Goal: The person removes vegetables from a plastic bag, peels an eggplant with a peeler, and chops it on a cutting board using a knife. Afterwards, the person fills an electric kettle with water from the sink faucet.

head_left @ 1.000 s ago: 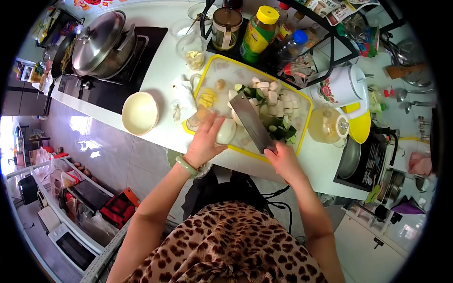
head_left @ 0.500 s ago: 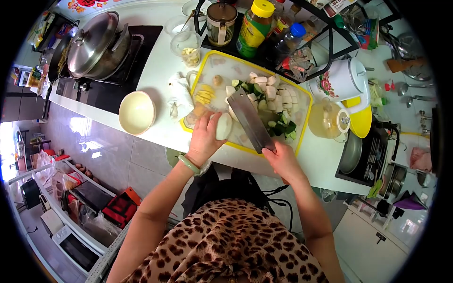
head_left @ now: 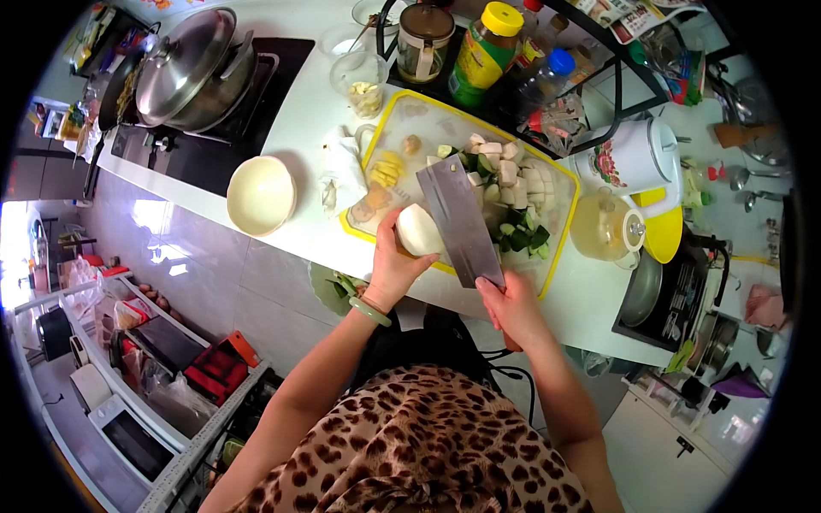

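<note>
Left hand [head_left: 400,263]: we are grasping the white piece [head_left: 418,231] at the board's [head_left: 432,128] near edge. Right hand [head_left: 516,309]: we are gripping the cleaver [head_left: 462,224], blade beside the cubes [head_left: 513,175]. Step: seemingly, we are chopping; another cut would be calling for a steadied piece.

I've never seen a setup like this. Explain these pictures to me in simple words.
There is no machine here, just a person's two bare hands. Every picture comes from one camera worn on the head, looking forward and down, so you see roughly what the person sees.

The left hand holds a smooth white vegetable piece. The right hand grips a cleaver.

A yellow-rimmed cutting board lies on the white counter, with pale yellow slices, white chunks and dark-green-skinned pieces on it. Left of the board are a white cloth and a cream bowl.
</note>
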The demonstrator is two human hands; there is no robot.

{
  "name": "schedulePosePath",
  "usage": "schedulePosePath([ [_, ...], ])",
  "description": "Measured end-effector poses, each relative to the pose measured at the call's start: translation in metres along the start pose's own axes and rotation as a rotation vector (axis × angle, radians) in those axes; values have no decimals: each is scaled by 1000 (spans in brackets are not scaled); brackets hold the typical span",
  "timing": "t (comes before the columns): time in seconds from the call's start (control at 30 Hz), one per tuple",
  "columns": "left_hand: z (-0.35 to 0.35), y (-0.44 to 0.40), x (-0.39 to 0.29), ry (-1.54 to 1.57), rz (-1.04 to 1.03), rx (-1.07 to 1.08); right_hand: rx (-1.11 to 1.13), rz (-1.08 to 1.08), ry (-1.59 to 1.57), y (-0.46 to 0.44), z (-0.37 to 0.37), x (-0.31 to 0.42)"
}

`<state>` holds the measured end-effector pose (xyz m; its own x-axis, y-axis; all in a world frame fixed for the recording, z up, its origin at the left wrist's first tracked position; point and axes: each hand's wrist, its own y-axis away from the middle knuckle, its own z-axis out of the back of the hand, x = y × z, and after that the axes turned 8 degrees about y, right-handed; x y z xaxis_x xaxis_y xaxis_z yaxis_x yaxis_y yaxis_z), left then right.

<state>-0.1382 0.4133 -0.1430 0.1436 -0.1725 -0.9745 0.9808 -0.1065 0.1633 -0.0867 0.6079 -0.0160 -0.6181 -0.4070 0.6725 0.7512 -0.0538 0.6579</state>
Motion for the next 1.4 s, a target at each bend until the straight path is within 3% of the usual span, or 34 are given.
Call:
schedulePosePath([
  [0.1,4,6,0,71,-32,-12,-116,205,275,-1,-3,-20],
  [0.2,3,11,14,255,-65,4,-96,188,345,13,-5,-2],
  [0.4,1,14,15,204,-37,4,-95,331,436,22,-9,2],
  [1.1,-1,18,8,-115,-244,-60,-24,90,737,28,-14,34],
  [1.4,-3,18,13,-33,-192,-64,-2,74,814,19,-17,49],
])
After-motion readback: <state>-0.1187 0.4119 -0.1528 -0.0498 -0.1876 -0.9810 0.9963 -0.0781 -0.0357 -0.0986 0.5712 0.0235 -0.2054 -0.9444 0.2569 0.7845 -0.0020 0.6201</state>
